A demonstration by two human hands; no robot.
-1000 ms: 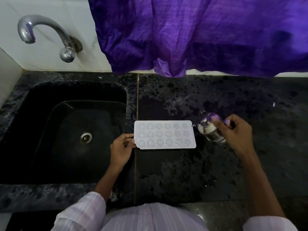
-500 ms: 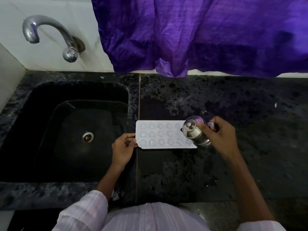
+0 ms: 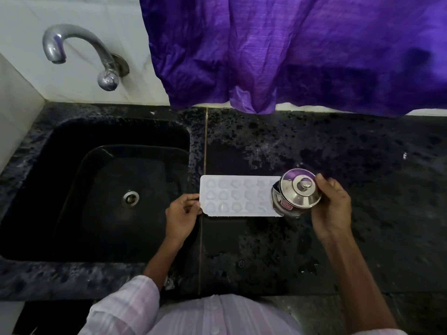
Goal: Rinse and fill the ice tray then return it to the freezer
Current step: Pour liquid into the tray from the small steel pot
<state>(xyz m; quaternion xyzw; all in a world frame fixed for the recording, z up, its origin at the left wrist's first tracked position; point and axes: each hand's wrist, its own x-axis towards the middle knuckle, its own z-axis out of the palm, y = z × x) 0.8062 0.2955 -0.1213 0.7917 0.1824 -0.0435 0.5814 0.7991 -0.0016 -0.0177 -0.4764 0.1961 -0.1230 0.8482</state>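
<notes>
While the white ice tray [image 3: 238,196] lies flat on the dark speckled bench [image 3: 314,238], just right of the black sink [image 3: 96,189], a curved tap [image 3: 79,49] juts from the wall beyond the sink and a purple curtain [image 3: 290,52] hangs behind the tray. A steel lidded pot [image 3: 296,195] covers the tray's right end. The right hand [image 3: 331,209] curls closed around that pot; the left hand [image 3: 182,215] pinches the tray's left edge.

head cam only | worn up top, looking forward and steeply down | close over the dark counter [image 3: 338,146], sink [image 3: 116,131] on the left, purple curtain [image 3: 290,52] up top | no second view, nothing shared
</notes>
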